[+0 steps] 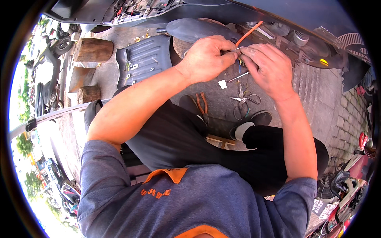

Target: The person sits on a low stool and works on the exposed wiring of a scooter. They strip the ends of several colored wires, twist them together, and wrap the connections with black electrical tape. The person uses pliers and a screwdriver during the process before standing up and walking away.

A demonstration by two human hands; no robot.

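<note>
Both hands met at the far middle: the left hand [206, 57] and right hand [268, 67] pinched shut on an orange wire [248, 33] by the scooter body [278, 23]. The thin wire could have slipped from the fingertips, or snagged the scissors [243, 101] lying just nearer.

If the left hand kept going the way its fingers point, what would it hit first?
The left hand points right, at the right hand. Their fingertips already meet around the orange wire, so it would press into the right hand's fingers first; depth is hard to judge.
</note>
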